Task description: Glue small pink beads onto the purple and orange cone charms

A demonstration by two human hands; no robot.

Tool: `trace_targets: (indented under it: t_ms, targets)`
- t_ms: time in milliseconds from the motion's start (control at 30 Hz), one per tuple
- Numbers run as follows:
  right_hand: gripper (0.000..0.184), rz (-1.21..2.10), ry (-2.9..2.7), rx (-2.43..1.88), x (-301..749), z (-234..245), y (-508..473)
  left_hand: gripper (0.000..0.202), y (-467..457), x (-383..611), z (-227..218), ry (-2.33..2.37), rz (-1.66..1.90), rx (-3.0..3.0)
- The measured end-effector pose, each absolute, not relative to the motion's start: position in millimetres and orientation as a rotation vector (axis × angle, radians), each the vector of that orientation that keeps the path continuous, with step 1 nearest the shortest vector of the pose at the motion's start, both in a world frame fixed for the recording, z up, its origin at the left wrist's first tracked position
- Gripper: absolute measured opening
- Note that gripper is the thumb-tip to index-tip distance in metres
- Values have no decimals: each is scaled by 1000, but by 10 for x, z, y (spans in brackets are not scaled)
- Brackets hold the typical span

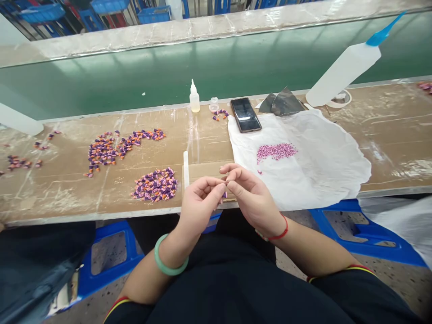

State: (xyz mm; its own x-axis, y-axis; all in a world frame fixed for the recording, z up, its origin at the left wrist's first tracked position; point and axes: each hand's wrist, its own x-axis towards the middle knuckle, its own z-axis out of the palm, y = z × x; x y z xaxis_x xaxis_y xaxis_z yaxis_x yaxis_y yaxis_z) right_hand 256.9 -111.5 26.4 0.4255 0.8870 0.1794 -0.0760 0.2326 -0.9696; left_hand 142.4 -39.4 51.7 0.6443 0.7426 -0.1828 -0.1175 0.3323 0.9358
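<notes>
Fingertips of half-curled left hand point(200, 202) and right hand point(254, 198) pinch one purple piece point(224, 195) over the surface's point(67, 189) near edge, between one purple-pink heap point(157, 185) and one white sheet point(324, 157).

A near-black short-sleeved shirt point(216, 281), its cuffs edged with thin red and yellow stripes point(359, 267). The left wrist point(174, 247) wears a smooth, thick, pale-green bangle point(163, 267); the right wrist point(272, 225) a narrow red cord bracelet point(284, 231) — small pale beads point(262, 235) on it. Black trousers point(153, 233) below.
</notes>
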Motion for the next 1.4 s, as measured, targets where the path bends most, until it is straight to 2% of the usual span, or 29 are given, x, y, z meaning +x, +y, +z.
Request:
trace_targets:
  t_ms: [133, 233, 367, 567, 900, 1133, 1400]
  targets:
    - [20, 808, -782, -1114, 2479, 247, -1104, 14, -413, 1395, 524, 690, 740, 1398]
    - [13, 789, -801, -1125, 2494, 280, -1106, 12, -393, 1373, 525, 694, 764, 1472]
    - [6, 696, -1022, -1269, 2633, 432, -1147, 17, -345, 1347, 565, 654, 658, 1365]
    - [12, 584, -1347, -1460, 2777, 648, -1156, 18, -327, 1321, 628, 662, 559, 1425]
    - [10, 773, -1387, -1473, 2783, 650, -1156, 15, -255, 1260, 657, 664, 438, 1623]
    - [7, 989, -1317, -1384, 2786, 656, -1091, 18, -167, 1174, 621, 622, 475, 1362]
    - [10, 1001, -1598, -1437, 2936, 707, -892, 13, -58, 964, 459, 631, 504, 1292]
